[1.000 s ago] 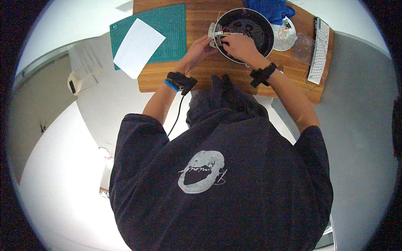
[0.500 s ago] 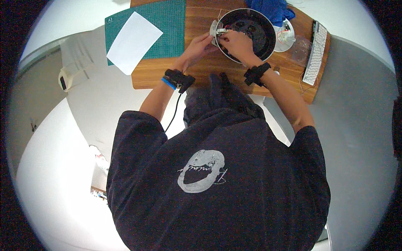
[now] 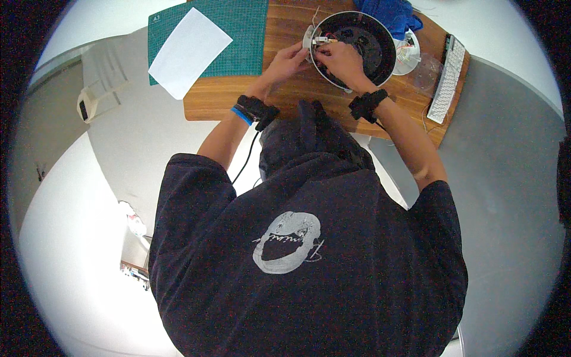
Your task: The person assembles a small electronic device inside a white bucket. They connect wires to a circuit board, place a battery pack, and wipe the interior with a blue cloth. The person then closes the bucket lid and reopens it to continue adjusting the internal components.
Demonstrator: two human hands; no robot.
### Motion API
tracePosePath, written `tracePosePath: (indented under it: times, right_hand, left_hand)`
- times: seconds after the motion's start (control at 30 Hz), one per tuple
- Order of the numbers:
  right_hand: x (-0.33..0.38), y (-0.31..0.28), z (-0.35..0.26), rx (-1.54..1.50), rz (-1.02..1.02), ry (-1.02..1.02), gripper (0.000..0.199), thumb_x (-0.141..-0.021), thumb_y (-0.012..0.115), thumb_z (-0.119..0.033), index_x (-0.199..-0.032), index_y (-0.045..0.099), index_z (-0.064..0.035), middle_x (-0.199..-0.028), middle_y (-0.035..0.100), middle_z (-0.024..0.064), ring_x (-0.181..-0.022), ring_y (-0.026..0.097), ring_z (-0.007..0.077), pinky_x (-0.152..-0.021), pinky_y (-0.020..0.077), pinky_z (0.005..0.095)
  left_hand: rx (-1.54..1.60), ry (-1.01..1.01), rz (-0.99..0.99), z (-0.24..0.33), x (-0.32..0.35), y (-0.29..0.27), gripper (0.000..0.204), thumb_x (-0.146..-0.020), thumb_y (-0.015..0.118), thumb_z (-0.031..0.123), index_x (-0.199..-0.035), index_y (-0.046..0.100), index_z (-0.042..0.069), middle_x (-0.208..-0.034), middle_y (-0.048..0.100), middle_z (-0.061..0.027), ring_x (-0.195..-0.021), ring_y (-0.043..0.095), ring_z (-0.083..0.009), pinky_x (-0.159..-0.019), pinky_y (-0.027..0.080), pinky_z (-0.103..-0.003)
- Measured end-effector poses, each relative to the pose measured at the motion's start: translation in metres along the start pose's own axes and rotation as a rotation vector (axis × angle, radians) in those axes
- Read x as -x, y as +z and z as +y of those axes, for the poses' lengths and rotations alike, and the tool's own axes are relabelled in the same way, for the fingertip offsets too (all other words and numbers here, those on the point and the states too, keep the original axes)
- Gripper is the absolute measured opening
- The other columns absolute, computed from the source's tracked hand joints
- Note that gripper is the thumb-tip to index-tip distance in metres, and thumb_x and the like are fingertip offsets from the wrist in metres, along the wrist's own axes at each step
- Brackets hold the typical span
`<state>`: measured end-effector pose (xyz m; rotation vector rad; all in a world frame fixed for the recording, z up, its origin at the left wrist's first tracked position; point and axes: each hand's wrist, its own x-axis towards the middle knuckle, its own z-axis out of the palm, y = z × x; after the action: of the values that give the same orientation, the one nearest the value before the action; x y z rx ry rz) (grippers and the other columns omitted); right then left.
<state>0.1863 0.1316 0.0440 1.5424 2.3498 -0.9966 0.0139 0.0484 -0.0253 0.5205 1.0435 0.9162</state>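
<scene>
A round black housing with a silver rim (image 3: 364, 37) lies on the wooden table (image 3: 285, 98). My left hand (image 3: 290, 59) grips its left rim beside a small grey bracket. My right hand (image 3: 336, 57) reaches into the housing from the near side. Its fingers pinch a small wired part (image 3: 322, 40) at the rim, with thin wires standing up from it. Both wrists carry black bands, and the left one also has a blue band. The inside of the housing under my right hand is hidden.
A green cutting mat (image 3: 241, 33) with a white sheet of paper (image 3: 189, 50) lies at the left of the table. A blue cloth (image 3: 389, 12), a white round part (image 3: 408, 50) and a white keyboard (image 3: 447, 80) are at the right.
Both hands stay at the housing's left rim; the right fingers have shifted slightly on the small wired part. The whole scene sits a little higher in the picture.
</scene>
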Motion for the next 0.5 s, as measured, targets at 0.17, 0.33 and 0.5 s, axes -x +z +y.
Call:
tracePosePath:
  times: [0.17,0.33,0.5]
  right_hand:
    - [0.005,0.008,-0.005,0.177,0.223,-0.18,0.027,-0.095,0.062,-0.035,-0.101,0.075,-0.0121,-0.085,0.073,0.0118,-0.072,0.071,0.0333,-0.066,0.0562,0.0461]
    - [0.0,0.015,-0.003,0.315,0.21,-0.295,0.021,-0.098,0.059,-0.028,-0.092,0.066,-0.0085,-0.079,0.069,0.0158,-0.071,0.069,0.0371,-0.061,0.0546,0.0485]
    - [0.0,0.016,-0.005,0.404,0.273,-0.38,0.014,-0.095,0.058,-0.019,-0.089,0.063,-0.0081,-0.075,0.068,0.0146,-0.069,0.07,0.0358,-0.057,0.0549,0.0468]
  left_hand:
    - [-0.007,0.031,0.029,0.008,0.006,0.006,0.04,-0.11,0.048,0.029,-0.144,0.054,0.01,-0.13,0.064,-0.0006,-0.116,0.061,-0.0135,-0.099,0.054,-0.034]
    - [-0.128,-0.011,0.042,0.018,0.008,0.005,0.039,-0.109,0.048,0.03,-0.143,0.055,0.011,-0.124,0.065,0.0008,-0.106,0.06,-0.0103,-0.092,0.053,-0.03]
    - [-0.104,0.039,0.021,0.007,0.004,-0.002,0.039,-0.107,0.054,0.028,-0.141,0.056,0.009,-0.12,0.066,-0.0002,-0.104,0.06,-0.0094,-0.09,0.052,-0.028]
